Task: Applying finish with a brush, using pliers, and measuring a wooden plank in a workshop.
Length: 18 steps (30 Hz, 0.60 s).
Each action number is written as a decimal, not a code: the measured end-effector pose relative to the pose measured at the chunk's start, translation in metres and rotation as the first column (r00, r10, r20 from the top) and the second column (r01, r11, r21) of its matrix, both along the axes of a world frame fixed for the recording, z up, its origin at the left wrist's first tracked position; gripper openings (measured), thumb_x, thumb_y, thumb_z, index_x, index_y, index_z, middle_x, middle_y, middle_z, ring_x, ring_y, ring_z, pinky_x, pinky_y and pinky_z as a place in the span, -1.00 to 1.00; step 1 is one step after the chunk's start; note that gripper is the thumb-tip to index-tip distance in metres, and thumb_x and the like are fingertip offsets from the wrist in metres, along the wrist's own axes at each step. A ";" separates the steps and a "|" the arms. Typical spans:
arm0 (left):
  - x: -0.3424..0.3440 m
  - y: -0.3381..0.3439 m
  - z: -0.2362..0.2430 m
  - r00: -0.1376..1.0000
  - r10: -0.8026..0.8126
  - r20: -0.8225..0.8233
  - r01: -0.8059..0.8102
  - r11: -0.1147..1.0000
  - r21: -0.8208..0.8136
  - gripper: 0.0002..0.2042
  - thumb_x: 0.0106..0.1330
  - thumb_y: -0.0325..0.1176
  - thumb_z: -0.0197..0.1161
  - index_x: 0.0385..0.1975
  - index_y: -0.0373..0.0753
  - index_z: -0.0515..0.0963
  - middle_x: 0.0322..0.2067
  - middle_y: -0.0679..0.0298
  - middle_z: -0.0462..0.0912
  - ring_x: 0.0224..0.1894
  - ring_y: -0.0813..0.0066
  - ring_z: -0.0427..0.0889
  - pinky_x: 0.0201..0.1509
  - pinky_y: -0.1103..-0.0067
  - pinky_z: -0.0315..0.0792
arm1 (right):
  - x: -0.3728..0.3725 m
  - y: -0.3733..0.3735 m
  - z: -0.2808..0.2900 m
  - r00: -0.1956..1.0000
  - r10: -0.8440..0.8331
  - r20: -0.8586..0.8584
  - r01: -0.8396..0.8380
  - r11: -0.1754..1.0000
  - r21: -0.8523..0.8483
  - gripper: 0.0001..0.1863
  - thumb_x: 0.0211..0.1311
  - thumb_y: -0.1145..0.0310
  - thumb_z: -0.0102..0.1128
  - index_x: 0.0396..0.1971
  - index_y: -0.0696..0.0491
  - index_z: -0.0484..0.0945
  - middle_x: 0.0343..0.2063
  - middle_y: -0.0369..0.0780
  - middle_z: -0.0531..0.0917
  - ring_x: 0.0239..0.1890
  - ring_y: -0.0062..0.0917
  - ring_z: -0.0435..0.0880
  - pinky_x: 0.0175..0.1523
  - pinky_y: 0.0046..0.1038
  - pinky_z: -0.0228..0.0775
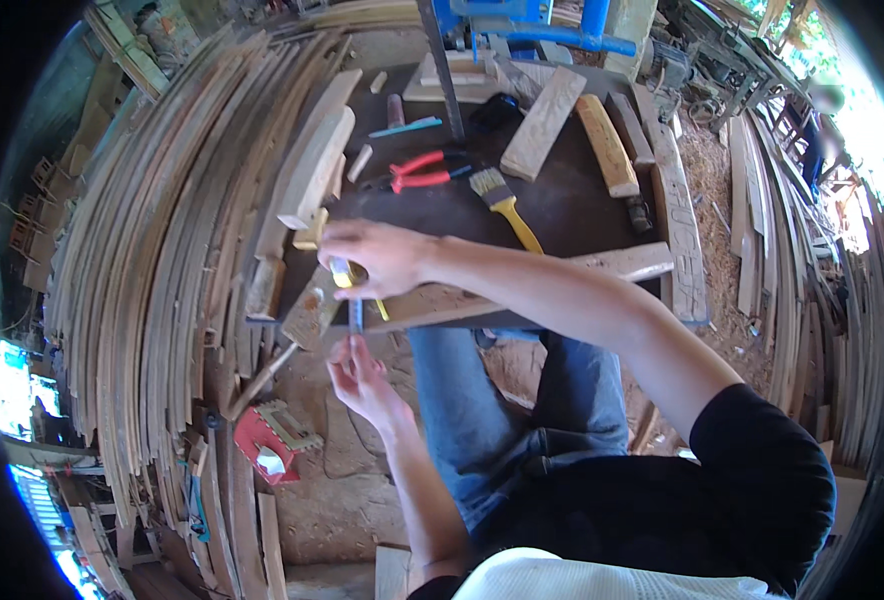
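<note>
Right grip (382, 252) wraps the tape measure (343, 273), left grip (364, 382) pinches its blade (356, 316), already partly out; paintbrush (505, 205) lies far right, unheld.

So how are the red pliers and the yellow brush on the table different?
The pliers have two mostly red handles, but the brush has just one, and it's yellow. The pliers' handles spread apart like a V, while the brush ends in wide, pale bristles. The pliers lie more sideways; the brush slants, its handle toward the person. Both lie on the dark tabletop.
</note>
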<state>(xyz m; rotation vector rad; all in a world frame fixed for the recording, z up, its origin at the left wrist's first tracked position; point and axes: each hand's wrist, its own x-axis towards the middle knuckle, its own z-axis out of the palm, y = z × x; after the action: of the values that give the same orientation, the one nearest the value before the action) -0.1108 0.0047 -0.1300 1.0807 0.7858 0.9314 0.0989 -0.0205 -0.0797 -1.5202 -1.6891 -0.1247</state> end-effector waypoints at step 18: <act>0.008 -0.003 0.009 0.979 0.074 -0.190 -0.025 0.969 0.248 -0.81 0.42 -0.30 0.45 -0.12 -0.26 0.69 -0.17 0.41 0.68 -0.30 0.65 0.45 -0.22 0.61 0.27 | -0.001 -0.020 0.019 0.986 -0.088 -0.139 0.055 0.971 -0.231 -0.16 0.16 -0.04 0.57 0.29 0.00 0.30 0.09 -0.08 0.57 0.05 -0.10 0.70 0.13 -0.12 0.58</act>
<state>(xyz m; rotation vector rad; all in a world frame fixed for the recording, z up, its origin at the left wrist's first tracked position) -0.1028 0.0019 -0.1210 1.3909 0.8811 0.9914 0.0981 -0.0405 -0.0612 -1.7148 -1.5716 0.1455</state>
